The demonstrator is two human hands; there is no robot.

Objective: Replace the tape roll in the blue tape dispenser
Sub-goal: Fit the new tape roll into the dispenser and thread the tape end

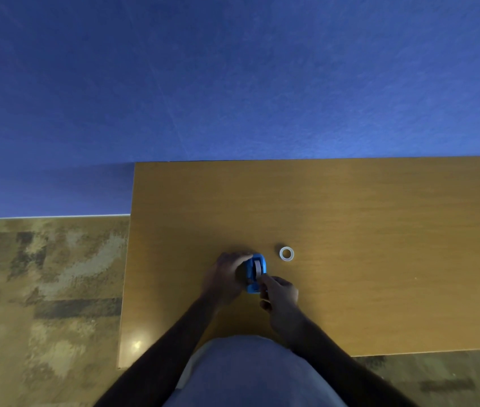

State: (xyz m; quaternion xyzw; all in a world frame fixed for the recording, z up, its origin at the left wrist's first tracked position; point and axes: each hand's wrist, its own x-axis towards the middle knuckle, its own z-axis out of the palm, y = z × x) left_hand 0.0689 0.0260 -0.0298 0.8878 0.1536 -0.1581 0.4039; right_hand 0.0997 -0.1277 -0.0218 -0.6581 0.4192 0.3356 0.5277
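Blue tape dispenser (255, 273) seen near tabletop (379, 230) front edge, clasped by left hand (227, 279). Right hand (279, 292) pinched at its front end; tape hold unclear. Small ring (286, 254) lay just beside. Dispenser judged light, rigid; best gripped by sides.

Smooth wood-grain table (350, 230) with a satin sheen, a bright glare spot near the front left corner. Glossy blue plastic on the tape dispenser (255, 273), pale smooth tape showing inside; whitish, slightly translucent ring (286, 254) beside it. Matt blue wall (232, 77); mottled, rough-looking floor (42, 289).
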